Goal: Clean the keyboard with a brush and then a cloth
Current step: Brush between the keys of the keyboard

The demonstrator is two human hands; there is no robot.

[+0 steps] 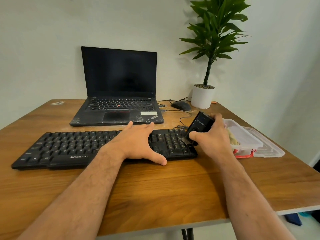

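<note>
Right hand (212, 135) wrapped around a black brush (199, 127), thumb across its lower front, bristles down on the number-pad end of the keyboard (69, 148). Left hand (138, 144) just beside it, spread flat with straight fingers, pressing on the keys to steady the board. Brush probably light and rigid in the body, soft at the bristles; best held by the smooth casing well above the tuft, though that glossy plastic may slip. Keyboard likely light enough to skate on the counter (155, 187), hence the bracing palm. Just right of the brush hand, a clear plastic box (245, 135) holding something pale, possibly the cloth; cannot tell. Beyond both hands, a laptop (119, 87), mouse (181, 106) and potted plant (204, 94).
</note>
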